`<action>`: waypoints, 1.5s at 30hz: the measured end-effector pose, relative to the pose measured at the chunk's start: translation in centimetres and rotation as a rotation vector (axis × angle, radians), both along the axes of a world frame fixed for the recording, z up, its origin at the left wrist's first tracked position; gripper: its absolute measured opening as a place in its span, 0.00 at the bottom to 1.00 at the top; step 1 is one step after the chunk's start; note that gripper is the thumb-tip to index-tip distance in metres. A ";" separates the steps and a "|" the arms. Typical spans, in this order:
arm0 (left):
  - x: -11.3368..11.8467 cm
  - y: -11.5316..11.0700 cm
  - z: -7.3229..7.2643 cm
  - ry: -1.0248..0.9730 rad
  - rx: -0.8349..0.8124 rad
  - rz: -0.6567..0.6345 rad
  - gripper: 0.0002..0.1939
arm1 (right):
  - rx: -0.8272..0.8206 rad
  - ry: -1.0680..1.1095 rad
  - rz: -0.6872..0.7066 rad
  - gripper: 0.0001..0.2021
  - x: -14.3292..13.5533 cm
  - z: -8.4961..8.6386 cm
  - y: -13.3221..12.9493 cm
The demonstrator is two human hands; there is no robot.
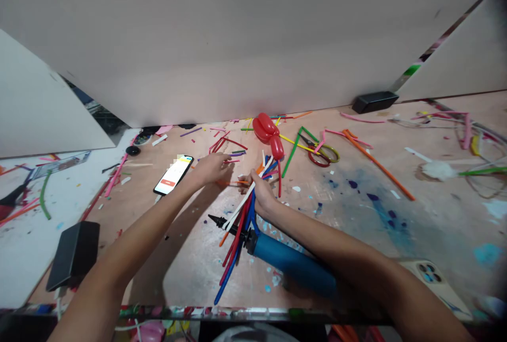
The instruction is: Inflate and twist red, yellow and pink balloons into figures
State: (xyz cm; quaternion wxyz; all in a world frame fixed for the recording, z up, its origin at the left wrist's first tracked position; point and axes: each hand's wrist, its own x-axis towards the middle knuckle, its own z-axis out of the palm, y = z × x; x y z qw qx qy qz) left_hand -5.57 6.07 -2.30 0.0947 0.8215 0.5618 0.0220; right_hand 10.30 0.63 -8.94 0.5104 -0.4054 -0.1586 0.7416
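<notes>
A bundle of long uninflated balloons (242,225) in red, blue, white and orange hangs from my right hand (259,191), whose fingers are wrapped round it. To the left, my left hand (214,167) reaches over the table with its fingers extended, near thin red and purple balloon strips. Below the bundle lies a blue balloon pump (293,260) with a black nozzle, partly covered by the balloons and my right forearm. Just beyond my right hand is an inflated, twisted red balloon (265,129).
A lit phone (173,175) lies left of my left hand. Scissors (319,154) and balloon strips are to the right. Black blocks (73,255) (374,101) and a second phone (435,286) rest on the table (336,215). Pale panels stand behind.
</notes>
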 end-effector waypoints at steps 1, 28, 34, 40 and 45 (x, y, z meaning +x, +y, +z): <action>-0.3 0.6 -0.7 0.034 0.047 0.038 0.18 | 0.001 0.012 0.013 0.23 0.0 0.1 -0.1; 2.3 10.0 -2.5 -0.090 0.201 -0.050 0.13 | -0.028 0.128 0.127 0.22 0.6 1.1 -0.4; 2.1 9.9 3.2 -0.192 0.221 -0.017 0.15 | -0.004 0.104 0.072 0.24 0.8 1.4 0.0; 3.1 0.4 2.9 -0.266 0.099 -0.222 0.11 | 0.070 0.029 -0.006 0.31 0.2 1.1 -0.4; 1.6 -3.4 0.5 -0.309 -0.086 -0.307 0.15 | 0.100 -0.062 0.033 0.29 -0.6 0.4 -1.1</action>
